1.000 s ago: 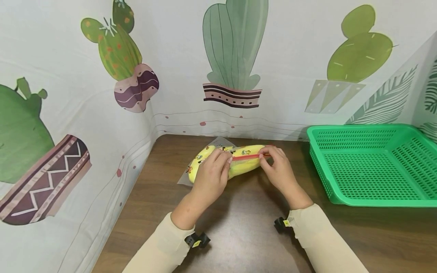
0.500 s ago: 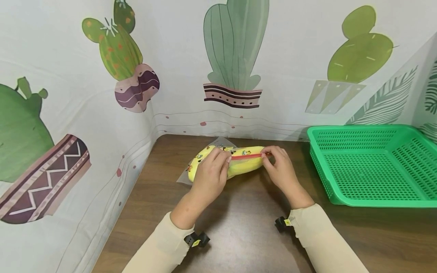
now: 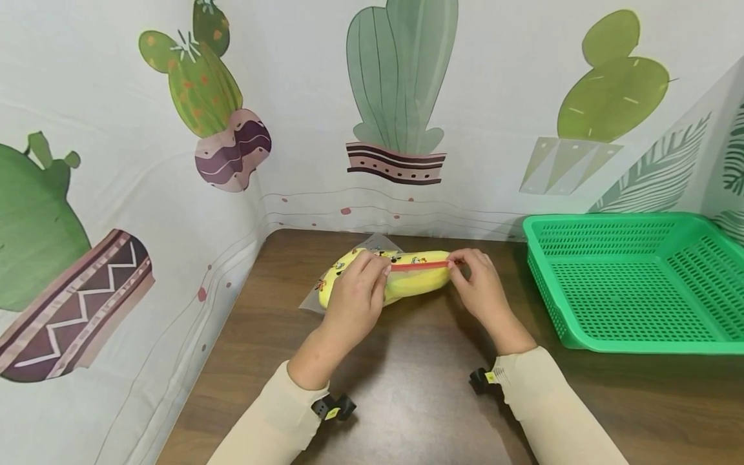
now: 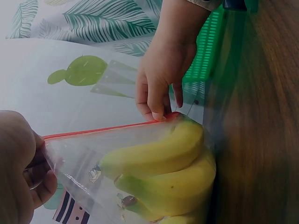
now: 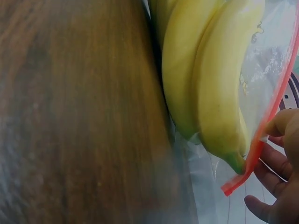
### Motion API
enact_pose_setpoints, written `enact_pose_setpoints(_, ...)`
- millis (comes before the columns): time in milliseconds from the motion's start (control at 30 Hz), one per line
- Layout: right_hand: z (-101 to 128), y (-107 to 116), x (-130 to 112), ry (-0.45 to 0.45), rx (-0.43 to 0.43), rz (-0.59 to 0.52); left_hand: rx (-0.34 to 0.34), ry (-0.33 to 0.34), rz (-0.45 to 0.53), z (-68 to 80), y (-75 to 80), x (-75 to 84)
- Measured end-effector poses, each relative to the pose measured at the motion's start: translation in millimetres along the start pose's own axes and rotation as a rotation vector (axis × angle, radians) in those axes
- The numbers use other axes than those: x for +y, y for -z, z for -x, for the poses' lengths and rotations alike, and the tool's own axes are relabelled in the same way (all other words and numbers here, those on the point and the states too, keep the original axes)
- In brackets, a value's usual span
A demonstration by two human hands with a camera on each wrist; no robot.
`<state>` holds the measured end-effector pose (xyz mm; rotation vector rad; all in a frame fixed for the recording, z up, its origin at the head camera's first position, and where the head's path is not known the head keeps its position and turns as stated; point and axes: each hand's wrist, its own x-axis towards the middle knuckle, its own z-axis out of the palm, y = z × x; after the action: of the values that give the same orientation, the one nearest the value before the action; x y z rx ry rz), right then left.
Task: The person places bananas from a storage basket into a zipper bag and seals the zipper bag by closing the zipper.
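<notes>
A clear zip bag (image 4: 74,172) printed with small cartoon figures holds yellow bananas (image 3: 415,284) with greenish tips. It rests on the table, its red zip strip (image 3: 420,265) stretched between the two hands. My left hand (image 3: 357,290) pinches the strip's left part, covering some of the bag in the head view. At the other end, my right hand (image 3: 479,284) pinches the strip between thumb and finger, close to its red tip (image 5: 227,188). Several bananas (image 5: 219,84) lie side by side against the film just below the strip.
A green plastic basket (image 3: 572,336) with slotted walls stands right of the right hand on the brown wooden table (image 3: 430,400). Behind the bag hangs a white cloth (image 3: 302,129) printed with cacti.
The hands have drawn slightly apart, the right one a little rightward and the left a little leftward. More of the red strip shows between them. The basket has not moved.
</notes>
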<state>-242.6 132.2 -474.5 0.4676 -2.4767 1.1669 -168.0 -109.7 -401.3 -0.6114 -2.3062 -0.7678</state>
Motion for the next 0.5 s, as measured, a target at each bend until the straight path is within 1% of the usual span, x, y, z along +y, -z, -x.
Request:
enact_pose_setpoints(267,0.1,0.2,3.7,-0.013,0.007,0.010,0.013,0.012,0.016,-0.9,4.3,-0.5)
enact_pose_setpoints(500,-0.3,1.3,6.6,-0.054,0.007,0.022,0.037,0.001,0.011,-2.2,6.6,-2.1)
